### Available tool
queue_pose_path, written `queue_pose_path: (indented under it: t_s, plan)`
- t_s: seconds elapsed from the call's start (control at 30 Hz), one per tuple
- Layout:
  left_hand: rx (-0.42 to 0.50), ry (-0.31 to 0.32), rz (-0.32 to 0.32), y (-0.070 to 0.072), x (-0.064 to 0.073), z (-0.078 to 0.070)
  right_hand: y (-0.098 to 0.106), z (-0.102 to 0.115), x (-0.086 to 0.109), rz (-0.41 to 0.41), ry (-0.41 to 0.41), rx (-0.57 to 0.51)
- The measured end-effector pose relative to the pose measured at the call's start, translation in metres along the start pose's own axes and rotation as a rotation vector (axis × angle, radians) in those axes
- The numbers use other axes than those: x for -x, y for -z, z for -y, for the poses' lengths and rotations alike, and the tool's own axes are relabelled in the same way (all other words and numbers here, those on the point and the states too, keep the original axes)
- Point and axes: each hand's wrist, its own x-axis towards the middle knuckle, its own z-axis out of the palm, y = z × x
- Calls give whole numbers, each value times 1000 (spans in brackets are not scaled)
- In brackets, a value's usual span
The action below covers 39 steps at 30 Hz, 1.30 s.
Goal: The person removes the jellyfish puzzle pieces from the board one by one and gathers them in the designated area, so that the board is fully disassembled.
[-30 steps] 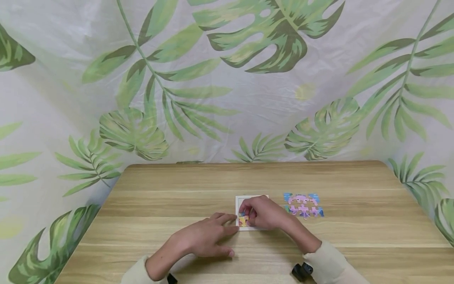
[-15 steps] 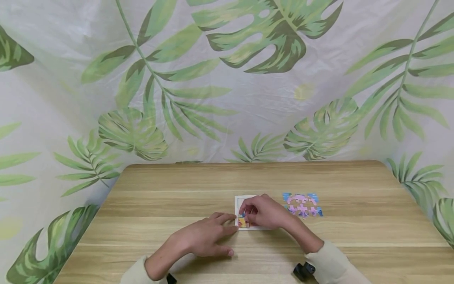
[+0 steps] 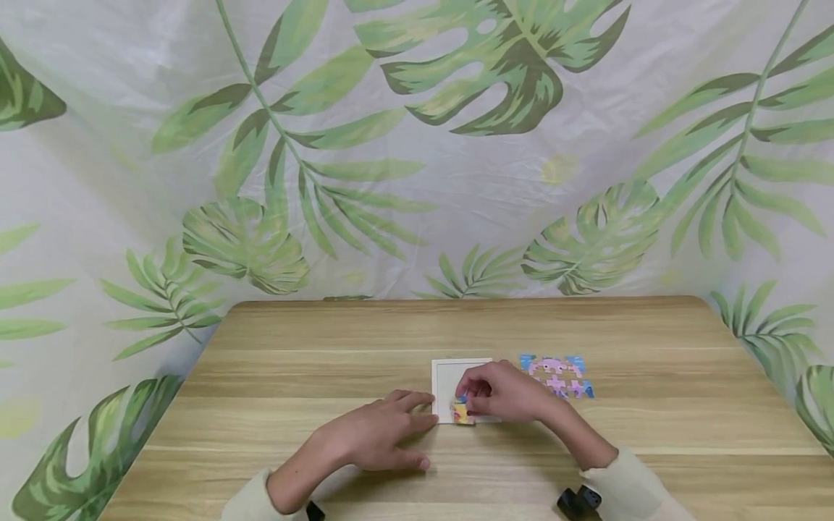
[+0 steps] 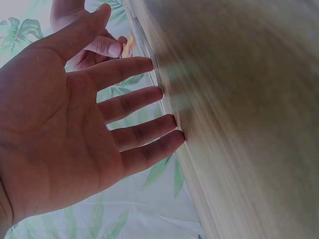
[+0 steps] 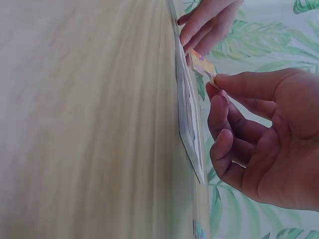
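My right hand [image 3: 504, 392] pinches a yellow jigsaw piece [image 3: 462, 414] with some blue at its top, between thumb and fingertips. It holds the piece, tilted, over the near edge of a white puzzle tray [image 3: 444, 370]. In the right wrist view the piece [image 5: 203, 65] stands off the tray [image 5: 187, 114], and the other fingers curl loosely. My left hand [image 3: 381, 434] lies with fingers spread, its fingertips at the tray's left edge. The left wrist view shows the straight fingers [image 4: 132, 102] touching along that edge. Part of the tray is hidden behind the right hand.
Several pink and blue jigsaw pieces [image 3: 556, 376] lie in rows to the right of the tray. Everything is on a wooden table [image 3: 313, 369], with a leaf-patterned cloth [image 3: 482, 181] hanging behind it.
My right hand has moved right with the yellow jigsaw piece, from the tray's lower left corner to the middle of its near edge. The left hand has stayed in place.
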Motion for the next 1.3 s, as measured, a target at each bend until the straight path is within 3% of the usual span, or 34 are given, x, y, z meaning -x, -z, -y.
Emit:
queue_pose_path:
  t_s: [0.3, 1.3]
  plan:
    - [-9, 4, -5, -1, -1, 0, 6, -11, 16, 21, 9, -49]
    - [-7, 20, -8, 1, 1, -1, 36, -47, 75, -16, -20, -27]
